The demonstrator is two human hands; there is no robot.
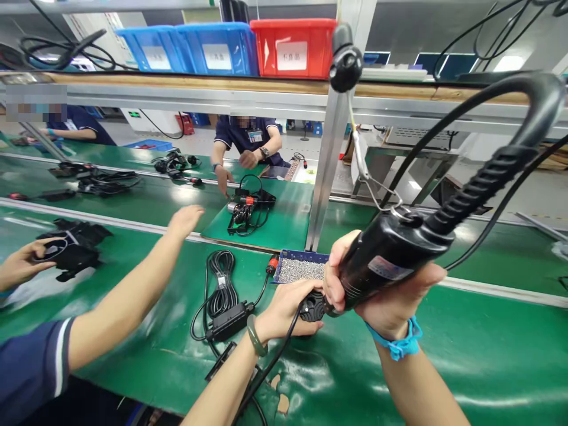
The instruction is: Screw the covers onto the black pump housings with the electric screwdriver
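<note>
My right hand [386, 296], with a blue band at the wrist, is wrapped round a black electric screwdriver [381, 260] that hangs on a wire hook and points down to the left. My left hand [286, 307] grips a round, ridged black part [313, 306] with a cable. The screwdriver's tip meets this part, though my right fingers partly cover the contact. Just behind the part stands a blue tray of small screws [302, 269]. Left of my left hand lie a coiled black cable [222, 290] and a black adapter box [231, 320] on the green mat.
At my left a co-worker's arm [128, 296] reaches over the bench, the other hand on a black part [77, 245]. Across from me a person [248, 139] works by a cable assembly [246, 210]. A metal post [323, 171] and a shelf with blue and red bins [295, 50] stand ahead.
</note>
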